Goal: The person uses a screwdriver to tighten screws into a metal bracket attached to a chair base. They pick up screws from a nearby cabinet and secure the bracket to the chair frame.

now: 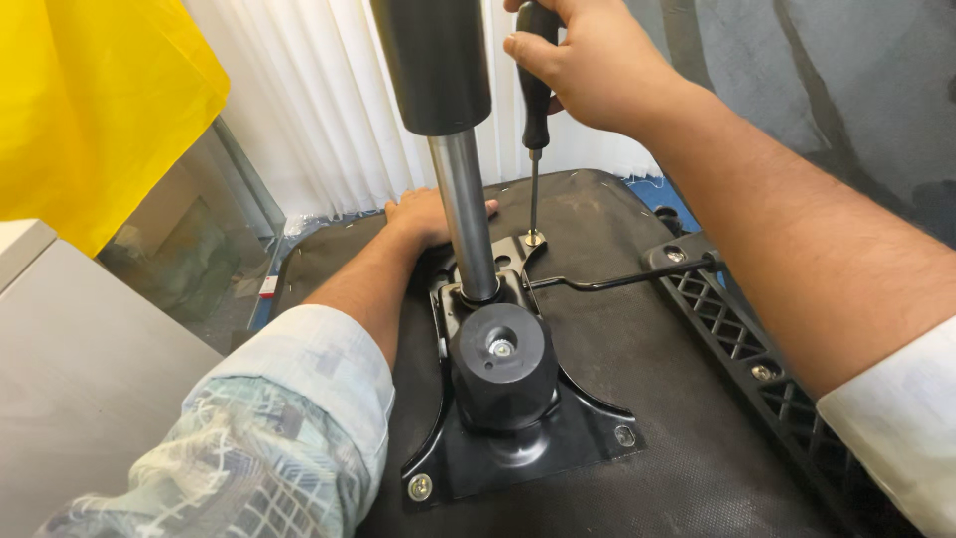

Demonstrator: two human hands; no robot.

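The right hand [597,70] clenches a screwdriver [535,110] upright on a plate screw [535,239], while the left hand [428,214], grip released, lies flat steadying the seat underside [617,339].

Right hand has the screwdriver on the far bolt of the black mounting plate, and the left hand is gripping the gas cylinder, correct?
Not quite. The head view shows the left hand flat on the seat underside behind the gas cylinder, not gripping it. The right hand does hold the screwdriver on the far bolt.
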